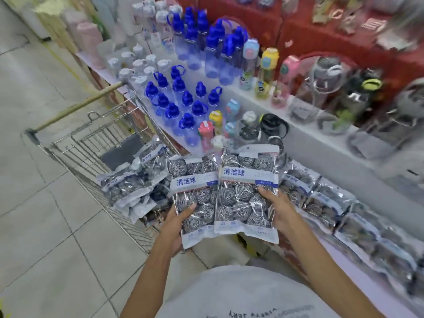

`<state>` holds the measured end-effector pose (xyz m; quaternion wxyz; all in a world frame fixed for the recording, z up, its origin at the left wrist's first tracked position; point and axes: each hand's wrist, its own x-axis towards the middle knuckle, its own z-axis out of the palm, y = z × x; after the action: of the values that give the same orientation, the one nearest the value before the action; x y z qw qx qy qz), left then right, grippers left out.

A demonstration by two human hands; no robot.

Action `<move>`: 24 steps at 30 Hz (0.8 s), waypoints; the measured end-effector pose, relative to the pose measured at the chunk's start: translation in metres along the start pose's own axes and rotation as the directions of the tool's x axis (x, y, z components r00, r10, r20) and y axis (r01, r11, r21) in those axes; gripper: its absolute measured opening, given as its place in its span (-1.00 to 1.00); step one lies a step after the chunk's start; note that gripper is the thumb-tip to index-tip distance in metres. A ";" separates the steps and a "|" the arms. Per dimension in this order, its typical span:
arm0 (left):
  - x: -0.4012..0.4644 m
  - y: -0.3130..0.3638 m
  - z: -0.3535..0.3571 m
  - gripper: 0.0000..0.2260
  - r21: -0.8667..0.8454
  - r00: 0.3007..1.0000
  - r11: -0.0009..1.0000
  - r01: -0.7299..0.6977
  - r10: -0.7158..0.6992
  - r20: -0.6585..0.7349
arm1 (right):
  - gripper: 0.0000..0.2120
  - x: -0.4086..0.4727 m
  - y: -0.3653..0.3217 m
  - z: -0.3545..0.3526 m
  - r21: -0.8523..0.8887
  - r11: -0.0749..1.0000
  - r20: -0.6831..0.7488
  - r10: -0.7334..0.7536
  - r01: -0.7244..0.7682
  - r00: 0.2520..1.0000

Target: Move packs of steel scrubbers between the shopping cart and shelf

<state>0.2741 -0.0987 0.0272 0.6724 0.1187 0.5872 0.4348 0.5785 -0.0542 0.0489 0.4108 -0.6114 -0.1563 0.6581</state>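
I hold two clear packs of steel scrubbers side by side in front of my chest. My left hand grips the left pack from below, thumb on its front. My right hand grips the right pack by its right edge. Both packs have white bands with blue print. Several more packs lie piled in the wire shopping cart at my left. A row of packs lies on the low shelf at my right.
Above the low shelf, a white shelf carries blue-capped bottles, coloured children's bottles and clear jugs. The cart's handle points away to the far left. Tiled floor stretches on my left.
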 end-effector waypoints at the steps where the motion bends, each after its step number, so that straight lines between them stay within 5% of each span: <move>1: -0.001 -0.004 0.006 -0.28 0.023 0.999 1.000 0.016 -0.017 0.045 | -0.11 -0.011 0.007 -0.013 0.036 0.999 -0.053 -0.001 0.003 0.999; 3: -0.005 -0.013 0.019 -0.33 0.119 0.993 0.993 0.020 -0.033 0.115 | -0.04 -0.031 0.023 -0.041 0.108 0.994 -0.163 0.005 0.012 0.987; 7: -0.020 -0.039 0.043 -0.56 0.306 0.964 0.952 0.020 -0.100 0.247 | -0.49 -0.091 0.060 -0.088 0.273 0.961 -0.295 0.054 0.030 0.954; 9: -0.026 -0.061 0.049 -0.51 0.344 0.940 0.938 0.051 -0.162 0.301 | -0.58 -0.123 0.084 -0.114 0.334 0.939 -0.374 0.046 0.088 0.926; 12: -0.040 -0.097 0.058 -0.36 0.428 0.905 0.901 0.068 -0.236 0.354 | -0.55 -0.168 0.123 -0.147 0.409 0.907 -0.428 0.093 0.101 0.899; 19: -0.093 -0.170 0.096 -0.55 0.533 0.763 0.822 0.200 -0.472 0.441 | -0.26 -0.270 0.205 -0.222 0.523 0.812 -0.610 0.145 0.259 0.779; 24: -0.132 -0.231 0.142 -0.28 0.651 0.696 0.743 0.155 -0.550 0.462 | -0.40 -0.332 0.247 -0.279 0.566 0.705 -0.678 0.104 0.427 0.728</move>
<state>0.5125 -0.2822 0.0028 0.8349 0.3287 0.4405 0.0299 0.7241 -0.5315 0.0421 0.6955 -0.5877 0.2003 0.3616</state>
